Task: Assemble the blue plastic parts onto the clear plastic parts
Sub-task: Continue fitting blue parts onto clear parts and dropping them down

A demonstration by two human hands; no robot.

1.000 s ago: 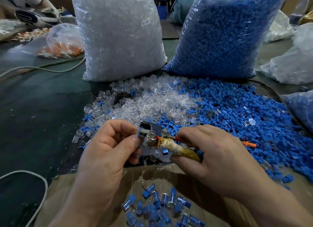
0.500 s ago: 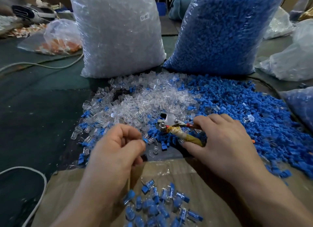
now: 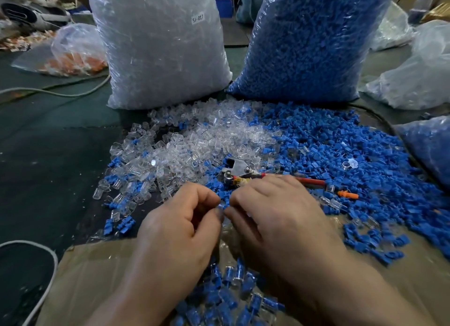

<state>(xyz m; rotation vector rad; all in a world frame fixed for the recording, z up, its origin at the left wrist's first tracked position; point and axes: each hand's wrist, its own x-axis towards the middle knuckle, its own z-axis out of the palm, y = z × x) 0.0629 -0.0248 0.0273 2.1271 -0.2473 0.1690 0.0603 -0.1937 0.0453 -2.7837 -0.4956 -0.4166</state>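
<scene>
- Done so far: a small heap of assembled parts (image 3: 231,286) lies on the cardboard (image 3: 97,277), on the person's side of the tool (image 3: 237,171).
- Left, by my judgement, is most of the job: loose clear parts (image 3: 194,143) spread left of and beyond the tool, and blue parts (image 3: 341,155) to its right.
- The left hand (image 3: 180,228) and right hand (image 3: 275,218) meet fingertip to fingertip just on the person's side of the tool, fingers curled. I cannot tell whether they pinch a part.
- A second ago the right hand held the tool; now it lies released on the pile.

Clear parts (image 3: 194,143) heaped left of loose blue parts (image 3: 341,155), piles mingling at boundary.
</scene>
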